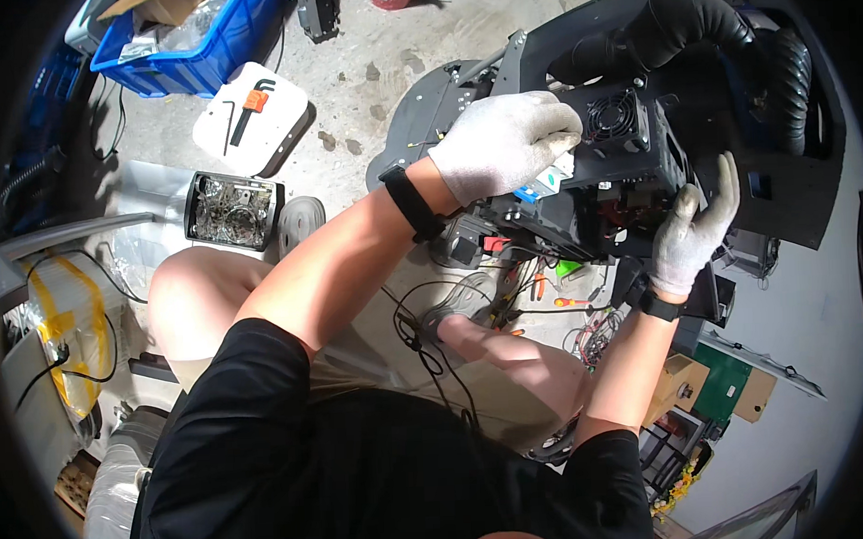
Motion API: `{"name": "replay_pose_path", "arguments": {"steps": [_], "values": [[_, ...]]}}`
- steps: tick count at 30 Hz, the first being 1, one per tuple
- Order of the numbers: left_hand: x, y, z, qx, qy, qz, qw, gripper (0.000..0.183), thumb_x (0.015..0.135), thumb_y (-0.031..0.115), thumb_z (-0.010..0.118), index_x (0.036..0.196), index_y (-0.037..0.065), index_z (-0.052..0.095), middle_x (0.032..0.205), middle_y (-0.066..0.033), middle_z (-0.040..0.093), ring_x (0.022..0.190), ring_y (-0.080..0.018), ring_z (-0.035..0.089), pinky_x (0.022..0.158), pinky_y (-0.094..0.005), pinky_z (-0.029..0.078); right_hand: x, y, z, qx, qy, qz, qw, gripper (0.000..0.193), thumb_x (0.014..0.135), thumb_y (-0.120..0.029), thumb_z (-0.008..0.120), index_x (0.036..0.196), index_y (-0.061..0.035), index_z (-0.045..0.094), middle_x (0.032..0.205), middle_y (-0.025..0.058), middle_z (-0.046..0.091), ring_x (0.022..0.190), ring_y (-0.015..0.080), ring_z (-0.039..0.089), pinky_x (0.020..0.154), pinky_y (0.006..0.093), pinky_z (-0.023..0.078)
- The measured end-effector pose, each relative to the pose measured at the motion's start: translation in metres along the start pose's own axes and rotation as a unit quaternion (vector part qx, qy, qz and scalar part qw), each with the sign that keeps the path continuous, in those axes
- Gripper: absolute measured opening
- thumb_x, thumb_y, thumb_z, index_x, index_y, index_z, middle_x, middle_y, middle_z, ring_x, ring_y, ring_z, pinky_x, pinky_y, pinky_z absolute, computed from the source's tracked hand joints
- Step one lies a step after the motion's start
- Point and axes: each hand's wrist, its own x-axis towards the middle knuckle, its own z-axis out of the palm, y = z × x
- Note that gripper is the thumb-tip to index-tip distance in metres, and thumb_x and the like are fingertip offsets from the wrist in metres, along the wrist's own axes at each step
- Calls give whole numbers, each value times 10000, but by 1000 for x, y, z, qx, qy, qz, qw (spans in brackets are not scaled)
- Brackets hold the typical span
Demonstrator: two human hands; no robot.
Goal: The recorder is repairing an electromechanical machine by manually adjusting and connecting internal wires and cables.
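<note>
My left hand (508,145), in a pale work glove, reaches over the black machine (576,65). Its fingers are bent and pressed together; what they hold, if anything, is hidden. Just below them shows a small white-and-blue piece (548,180), and I cannot tell if the hand grips it. Close to the fingertips is a round black fan (612,118) in a boxy housing. My right hand (693,230), gloved too, is held up at the machine's near right side with thumb and fingers apart. Nothing shows in it.
A ribbed black hose (703,22) curves over the machine. Cables (424,341) and hand tools, including an orange-handled screwdriver (570,303), lie on the floor beneath. To the left are a white stool top (250,119) with hex keys, a metal-framed unit (232,211) and a blue crate (163,65).
</note>
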Motion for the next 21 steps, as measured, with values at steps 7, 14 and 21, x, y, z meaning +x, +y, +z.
{"name": "replay_pose_path", "arguments": {"steps": [7,14,21], "values": [[0,0,10,-38,13,-23,999,120,933,147,667,1011,60,693,964,-107,690,926,-295,676,822,-367,539,-5,1,8,-55,10,-50,997,504,1059,-408,497,1381,-32,589,1455,208,557,1433,440,424,1181,517,331],[-1,-1,1,24,6,50,998,119,945,137,636,1004,45,681,952,-117,673,934,-314,664,824,-386,532,-6,-1,12,-46,18,-43,998,437,1040,-355,538,1336,-48,631,1445,219,569,1433,443,434,1171,516,351],[-3,1,10,-23,37,19,999,127,936,131,637,1025,47,672,950,-123,667,933,-329,657,823,-396,531,-5,-4,12,-25,15,-32,999,418,1028,-325,551,1326,-45,638,1440,226,573,1390,416,497,1123,477,414]]}}
